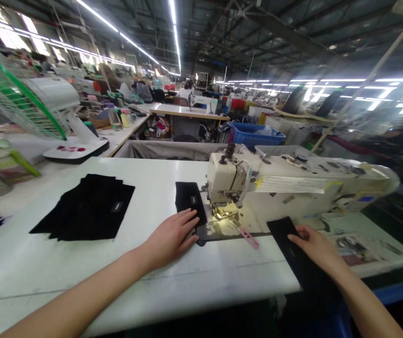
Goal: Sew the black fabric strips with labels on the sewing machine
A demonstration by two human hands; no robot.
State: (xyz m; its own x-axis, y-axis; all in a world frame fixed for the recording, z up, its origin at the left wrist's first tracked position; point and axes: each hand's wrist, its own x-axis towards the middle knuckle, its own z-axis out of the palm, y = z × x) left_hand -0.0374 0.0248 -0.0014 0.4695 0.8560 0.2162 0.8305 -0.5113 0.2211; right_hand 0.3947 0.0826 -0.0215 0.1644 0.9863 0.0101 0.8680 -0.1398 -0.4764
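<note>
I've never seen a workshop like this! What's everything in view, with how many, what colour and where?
Sewing machine: one, cream, on the table's right half
Table: one, pale, across the foreground
Cloth pile: one, black, pieces uncountable, table's left side
Small cloth: one, black, left of the machine
Long cloth: one, black, over the front edge, right
Pink-handled tool: one, below the needle area
Fan: one, green and white, upper left
Crate: one, blue, behind the machine
Ceiling lights: several, white, overhead
Background clutter: too blurred to count
Left hand: one, bare, on the small cloth
Right hand: one, bare, gripping the long cloth
</note>
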